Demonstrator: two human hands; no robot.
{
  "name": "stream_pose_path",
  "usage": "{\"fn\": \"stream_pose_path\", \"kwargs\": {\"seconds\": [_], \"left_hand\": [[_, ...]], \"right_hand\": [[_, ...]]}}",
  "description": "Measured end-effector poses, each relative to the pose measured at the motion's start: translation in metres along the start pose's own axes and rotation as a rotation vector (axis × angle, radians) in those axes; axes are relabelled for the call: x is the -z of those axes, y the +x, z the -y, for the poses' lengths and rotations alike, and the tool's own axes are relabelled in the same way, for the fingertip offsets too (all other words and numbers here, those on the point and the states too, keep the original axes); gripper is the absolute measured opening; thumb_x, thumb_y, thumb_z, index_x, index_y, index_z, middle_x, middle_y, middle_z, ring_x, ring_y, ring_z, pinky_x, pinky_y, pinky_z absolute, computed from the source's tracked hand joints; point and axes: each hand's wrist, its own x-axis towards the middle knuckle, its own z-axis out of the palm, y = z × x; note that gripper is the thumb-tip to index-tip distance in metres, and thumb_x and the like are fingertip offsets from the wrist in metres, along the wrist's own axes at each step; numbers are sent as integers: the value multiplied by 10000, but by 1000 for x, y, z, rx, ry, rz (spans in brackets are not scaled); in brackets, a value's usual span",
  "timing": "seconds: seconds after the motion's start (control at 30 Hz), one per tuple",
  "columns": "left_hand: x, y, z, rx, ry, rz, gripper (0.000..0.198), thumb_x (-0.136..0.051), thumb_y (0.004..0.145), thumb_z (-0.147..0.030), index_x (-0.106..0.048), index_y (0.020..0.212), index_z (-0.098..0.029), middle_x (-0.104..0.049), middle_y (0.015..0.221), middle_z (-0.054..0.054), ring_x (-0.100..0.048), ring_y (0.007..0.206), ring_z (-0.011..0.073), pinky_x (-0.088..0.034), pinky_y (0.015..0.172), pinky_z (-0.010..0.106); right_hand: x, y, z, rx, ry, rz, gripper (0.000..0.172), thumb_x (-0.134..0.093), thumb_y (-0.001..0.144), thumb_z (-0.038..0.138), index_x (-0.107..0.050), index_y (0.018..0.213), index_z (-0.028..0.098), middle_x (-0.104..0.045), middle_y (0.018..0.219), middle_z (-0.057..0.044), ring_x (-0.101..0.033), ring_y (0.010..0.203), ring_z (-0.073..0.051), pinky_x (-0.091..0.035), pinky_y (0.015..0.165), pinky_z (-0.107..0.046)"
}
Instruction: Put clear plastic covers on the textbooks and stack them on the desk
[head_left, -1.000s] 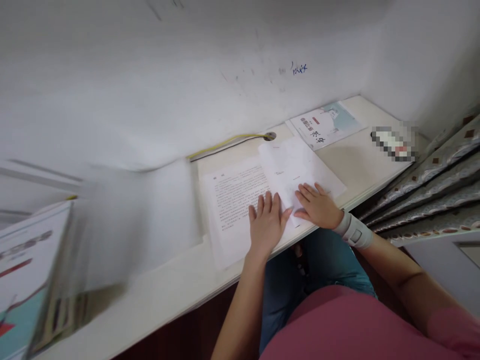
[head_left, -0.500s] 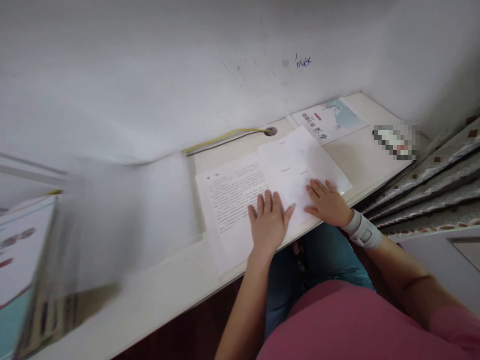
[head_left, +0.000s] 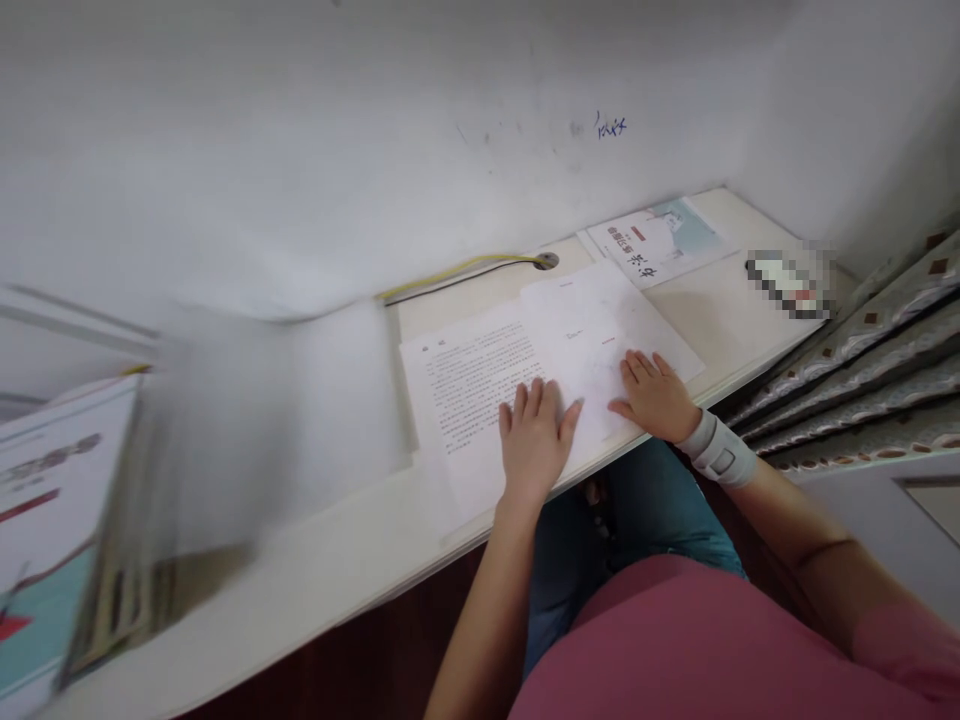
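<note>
An open booklet lies on the white desk, its left page covered in printed lines and its right page nearly blank. My left hand rests flat on the lower middle of the booklet, near the fold, fingers stretched out. Farther right, my right hand lies on the lower part of the right page, fingers slightly spread, a grey strap around that wrist. Neither hand holds anything.
Behind the booklet lies a printed workbook. A blurred-out object sits at the right end. A yellow cable enters a desk hole. At left are blurred white sheets and a stack of books. Patterned curtains hang right.
The view has shifted slightly, so the desk items at left appear farther right. My right hand sits marginally higher on the page. Both hands stay flat on the booklet.
</note>
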Motion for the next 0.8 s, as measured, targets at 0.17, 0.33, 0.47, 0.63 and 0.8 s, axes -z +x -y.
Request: {"fn": "stream_pose_path", "kwargs": {"seconds": [0.17,0.33,0.47,0.63,0.8], "left_hand": [[11,-10,39,140,6,-37,563,-364,943,-438,-467,1375,-92,-419,1458,193,-330,1381,348,-288,1094,554],[14,-30,92,241,46,-87,644,-424,909,-471,-440,1374,-26,-395,1447,267,-310,1385,373,-304,1091,544],[9,-43,115,226,6,-157,667,-399,911,-480,-436,1353,18,-399,1426,306,-321,1380,368,-341,1077,532],[6,-44,118,239,-15,-195,602,-343,925,-396,-447,1328,38,-444,1399,295,-326,1381,354,-321,1100,521],[12,-41,118,379,-109,-146,536,-298,920,-250,-412,1369,18,-486,1369,277,-420,1327,341,-383,1068,504]], "right_hand": [[9,14,24,182,113,-67,585,-393,950,470,-454,1376,74,-343,1498,-213,-283,1409,-290,-289,1116,-467],[-3,19,35,259,156,-27,744,-419,894,592,-454,1363,15,-378,1452,-280,-321,1384,-339,-318,1096,-467],[-19,11,26,193,137,-38,788,-418,883,610,-435,1372,-7,-373,1438,-314,-319,1381,-356,-300,1102,-490],[-21,8,20,162,117,-41,775,-363,903,609,-425,1382,3,-355,1453,-302,-309,1389,-345,-298,1103,-503],[-14,6,23,122,96,-12,773,-372,907,597,-416,1388,-5,-356,1458,-293,-313,1390,-331,-279,1122,-472]]}}
